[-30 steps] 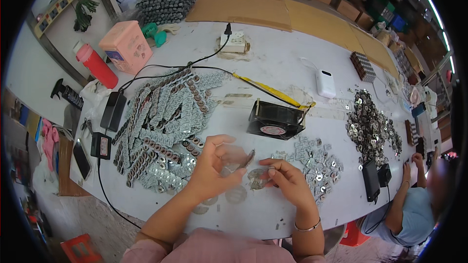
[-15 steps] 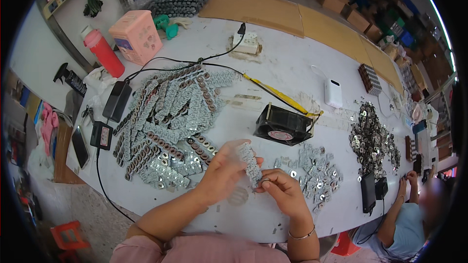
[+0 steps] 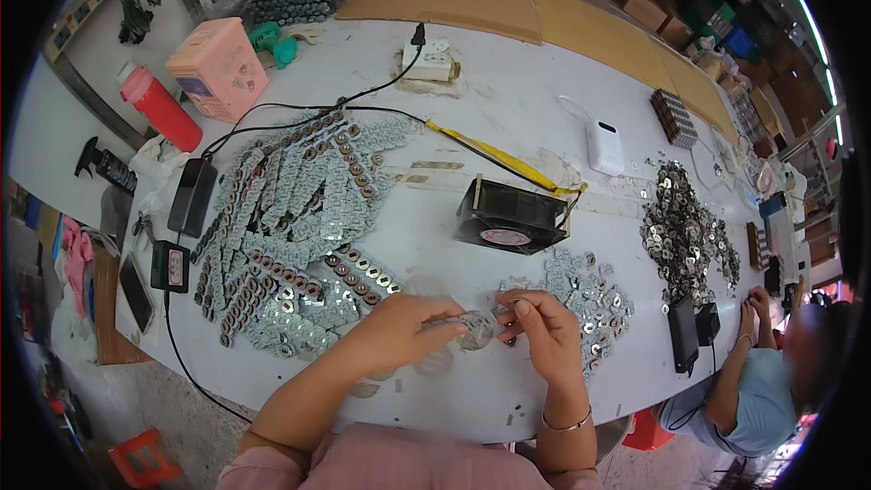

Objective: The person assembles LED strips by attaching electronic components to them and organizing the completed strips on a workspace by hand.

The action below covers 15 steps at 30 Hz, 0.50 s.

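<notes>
My left hand (image 3: 399, 331) is closed around a short strip of small grey metal pieces (image 3: 474, 330), which sticks out from the fingers toward the right and is slightly blurred. At its free end, my right hand (image 3: 546, 331) has thumb and fingers pinched together. Something small and greyish shows at those fingertips, too small to name. Left of my hands lies a big heap of similar grey strips (image 3: 299, 209), some with rows of brownish round discs. Beyond my right hand is a loose pile of small grey metal pieces (image 3: 585, 299).
A black fan (image 3: 513, 216) stands ahead of my hands, with a yellow-wrapped cable (image 3: 494, 156) behind it. Farther right are a dark pile of metal parts (image 3: 685, 236), a white device (image 3: 604, 147) and black adapters (image 3: 683, 334). Another person's hands (image 3: 755, 304) rest at the right table edge.
The strip, upright before, now lies nearly level, and my left hand has turned and lowered with it. My right hand's fingers have risen slightly beside its end. The whole view has shifted slightly.
</notes>
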### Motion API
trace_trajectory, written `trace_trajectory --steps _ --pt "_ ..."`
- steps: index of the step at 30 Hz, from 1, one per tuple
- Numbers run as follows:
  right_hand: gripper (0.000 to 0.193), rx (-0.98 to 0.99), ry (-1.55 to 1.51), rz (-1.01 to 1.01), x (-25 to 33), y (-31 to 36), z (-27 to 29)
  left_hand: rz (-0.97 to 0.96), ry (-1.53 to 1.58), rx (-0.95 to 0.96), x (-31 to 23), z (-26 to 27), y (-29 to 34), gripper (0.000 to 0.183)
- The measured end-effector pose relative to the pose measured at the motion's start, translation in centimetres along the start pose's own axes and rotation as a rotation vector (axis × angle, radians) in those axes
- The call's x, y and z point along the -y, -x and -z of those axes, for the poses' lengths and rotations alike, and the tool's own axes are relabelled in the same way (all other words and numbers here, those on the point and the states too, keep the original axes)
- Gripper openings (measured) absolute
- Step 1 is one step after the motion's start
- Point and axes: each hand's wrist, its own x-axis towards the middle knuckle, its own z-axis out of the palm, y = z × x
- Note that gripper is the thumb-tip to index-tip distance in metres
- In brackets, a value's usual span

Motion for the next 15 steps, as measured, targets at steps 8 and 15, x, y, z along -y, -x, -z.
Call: trace_trajectory --steps 8,15 --pt "0.015 0.065 0.056 -0.103 0.2 0.3 0.0 -0.213 0.265 -0.082 1.4 -0.9 -0.5 0.022" --pt "0.013 0.086 0.051 -0.156 0.5 0.5 0.2 -0.23 -0.007 -0.122 1.1 -0.6 -0.3 0.023"
